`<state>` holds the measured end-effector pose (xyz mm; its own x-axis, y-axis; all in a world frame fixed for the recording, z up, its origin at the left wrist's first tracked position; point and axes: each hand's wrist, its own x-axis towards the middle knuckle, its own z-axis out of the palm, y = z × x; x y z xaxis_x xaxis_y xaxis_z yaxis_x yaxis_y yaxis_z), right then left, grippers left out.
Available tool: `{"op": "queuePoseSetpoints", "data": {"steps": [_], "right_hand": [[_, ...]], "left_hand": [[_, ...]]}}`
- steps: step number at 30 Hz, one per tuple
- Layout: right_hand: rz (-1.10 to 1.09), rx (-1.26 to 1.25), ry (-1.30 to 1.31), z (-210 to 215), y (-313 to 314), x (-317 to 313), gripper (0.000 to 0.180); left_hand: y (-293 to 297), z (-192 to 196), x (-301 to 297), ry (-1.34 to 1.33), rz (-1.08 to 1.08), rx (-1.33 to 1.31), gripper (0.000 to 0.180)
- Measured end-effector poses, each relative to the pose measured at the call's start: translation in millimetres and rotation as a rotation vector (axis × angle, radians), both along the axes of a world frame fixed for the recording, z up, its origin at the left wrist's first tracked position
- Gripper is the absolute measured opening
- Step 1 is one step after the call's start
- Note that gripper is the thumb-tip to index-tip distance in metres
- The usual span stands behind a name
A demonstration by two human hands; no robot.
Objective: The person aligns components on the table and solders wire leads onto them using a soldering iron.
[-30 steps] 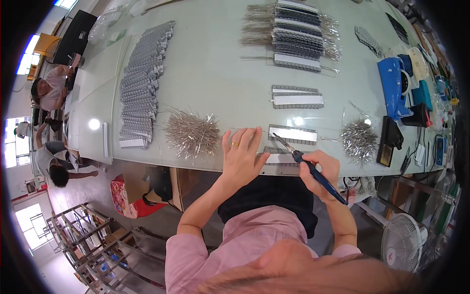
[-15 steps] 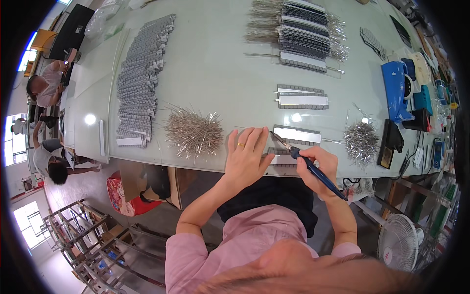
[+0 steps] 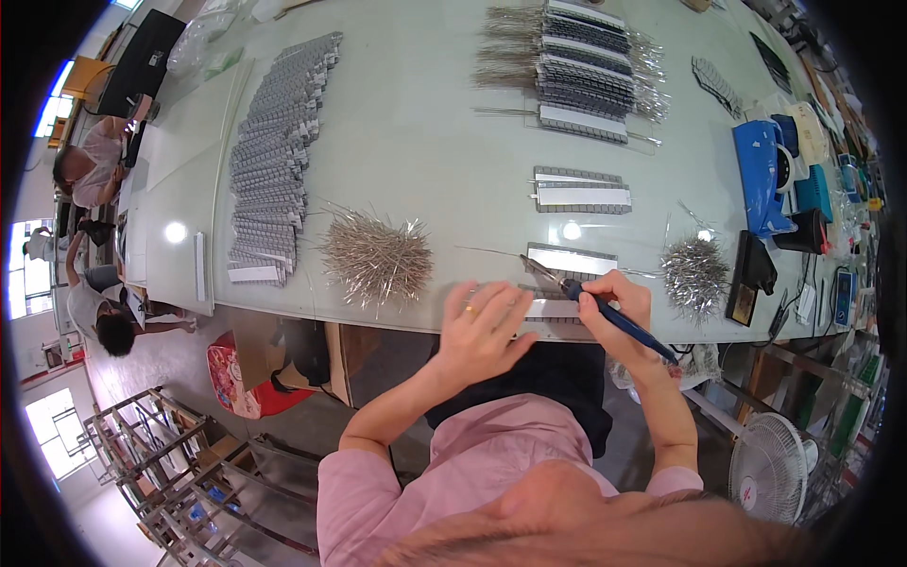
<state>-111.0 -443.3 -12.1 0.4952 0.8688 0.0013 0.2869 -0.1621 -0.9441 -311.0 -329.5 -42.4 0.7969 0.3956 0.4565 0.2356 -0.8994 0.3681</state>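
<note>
At counter's (image 3: 406,142) near edge, your right grip (image 3: 619,300) grasps blue-handled tool (image 3: 631,331); left grip (image 3: 487,326) released; slip could mar grey-white strip (image 3: 572,257).

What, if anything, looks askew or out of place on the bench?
The gray segmented pieces far right on the bench lie slanted, apart from the neater stack of strips. The silvery wire pile right of the right hand looks tangled, stray ends poking out. No damage is discernible.
</note>
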Motion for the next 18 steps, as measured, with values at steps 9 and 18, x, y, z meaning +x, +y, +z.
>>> {"op": "queuePoseSetpoints", "data": {"steps": [9, 18], "right_hand": [[-0.36, 0.397, 0.168, -17.9, -49.0, 29.1, 0.013], [-0.411, 0.06, -0.234, -7.5, -102.5, 35.1, 0.007]], "left_hand": [[-29.7, -5.1, 40.1, 0.153, -0.134, -0.066, 0.064], [-25.5, -4.2, 75.3, 0.263, -0.101, -0.077, 0.066]]}}
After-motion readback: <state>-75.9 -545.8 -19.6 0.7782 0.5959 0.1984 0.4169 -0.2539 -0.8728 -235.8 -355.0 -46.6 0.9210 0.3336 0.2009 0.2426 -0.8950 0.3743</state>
